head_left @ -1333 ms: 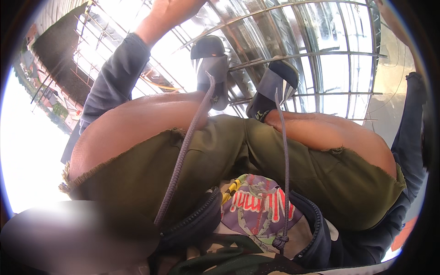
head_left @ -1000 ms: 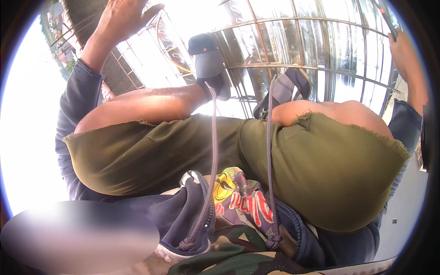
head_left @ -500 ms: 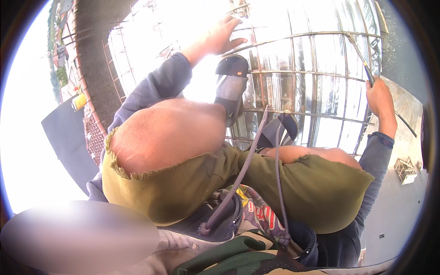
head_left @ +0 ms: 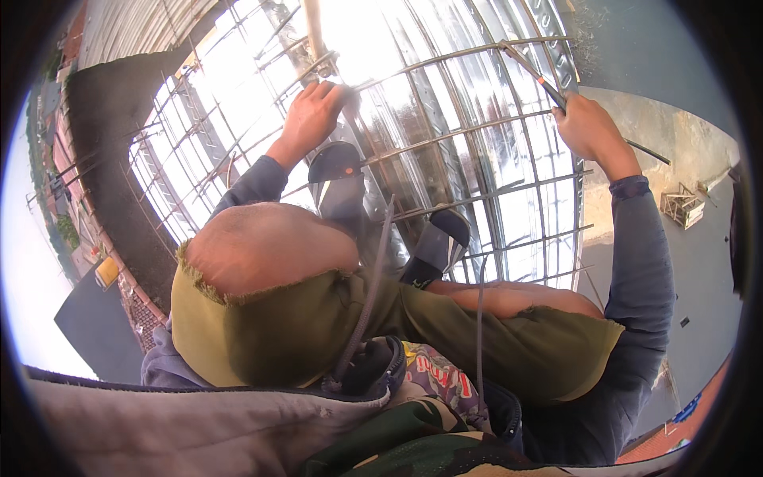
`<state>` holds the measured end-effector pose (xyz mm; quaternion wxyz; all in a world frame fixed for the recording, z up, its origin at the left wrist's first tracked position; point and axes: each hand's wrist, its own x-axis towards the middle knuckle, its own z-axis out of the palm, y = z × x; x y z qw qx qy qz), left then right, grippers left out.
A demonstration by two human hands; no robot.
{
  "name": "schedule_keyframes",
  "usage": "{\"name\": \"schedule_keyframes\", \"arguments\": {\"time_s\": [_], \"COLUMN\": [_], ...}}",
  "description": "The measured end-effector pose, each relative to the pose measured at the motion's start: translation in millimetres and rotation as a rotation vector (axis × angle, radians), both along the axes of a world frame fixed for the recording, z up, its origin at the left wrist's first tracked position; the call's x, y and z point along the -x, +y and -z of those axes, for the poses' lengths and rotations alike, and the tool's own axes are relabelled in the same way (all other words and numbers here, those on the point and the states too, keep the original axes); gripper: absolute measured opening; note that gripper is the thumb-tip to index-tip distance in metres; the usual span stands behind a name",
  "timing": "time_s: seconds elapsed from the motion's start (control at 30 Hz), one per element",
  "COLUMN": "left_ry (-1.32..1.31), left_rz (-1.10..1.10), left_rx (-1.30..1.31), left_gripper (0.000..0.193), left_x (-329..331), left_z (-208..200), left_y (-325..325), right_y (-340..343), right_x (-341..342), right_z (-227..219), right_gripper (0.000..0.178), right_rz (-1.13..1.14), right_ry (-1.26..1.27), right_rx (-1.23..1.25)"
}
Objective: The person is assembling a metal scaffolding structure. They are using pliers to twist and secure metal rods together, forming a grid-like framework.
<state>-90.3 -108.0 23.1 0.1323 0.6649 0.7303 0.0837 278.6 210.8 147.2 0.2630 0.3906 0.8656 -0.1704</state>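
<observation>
My right hand (head_left: 592, 135) is closed around the handles of long-handled pincers (head_left: 548, 89). Their head meets a crossing of the rebar grid (head_left: 469, 131) near the right edge of the shiny metal decking (head_left: 413, 95). One dark handle sticks out behind the hand. My left hand (head_left: 310, 115) is curled, knuckles up, at a bar beyond my left shoe (head_left: 338, 179); what its fingers grip is hidden. Just past those fingers, bars cross beside a pale upright piece (head_left: 312, 28).
My right shoe (head_left: 441, 238) rests among the bars. Left of the grid runs a dark concrete strip (head_left: 111, 119), with a yellow container (head_left: 106, 273) beyond. Far below on the right stands a small wooden frame (head_left: 682, 207) on grey ground. Corrugated sheeting (head_left: 139, 28) lies at the upper left.
The view has swung, showing more grid on the left. My left hand's spread fingers have curled in at a bar. My right hand still holds the pincers, their head at a bar crossing.
</observation>
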Motion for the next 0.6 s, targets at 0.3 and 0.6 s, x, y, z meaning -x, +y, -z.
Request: {"name": "schedule_keyframes", "arguments": {"time_s": [0.3, 0.6], "left_ry": [-0.068, -0.092], "left_rz": [-0.238, -0.299], "left_rx": [-0.198, -0.243], "left_gripper": [0.029, 0.033], "left_x": [-11, -7], "left_z": [33, 40], "left_y": [1, 5], "right_y": [11, 39], "right_x": [42, 43], "right_z": [-35, -29], "right_gripper": [0.03, 0.033], "right_rz": [-0.092, -0.065], "right_ry": [-0.163, -0.267], "right_rx": [-0.18, 0.01]}}
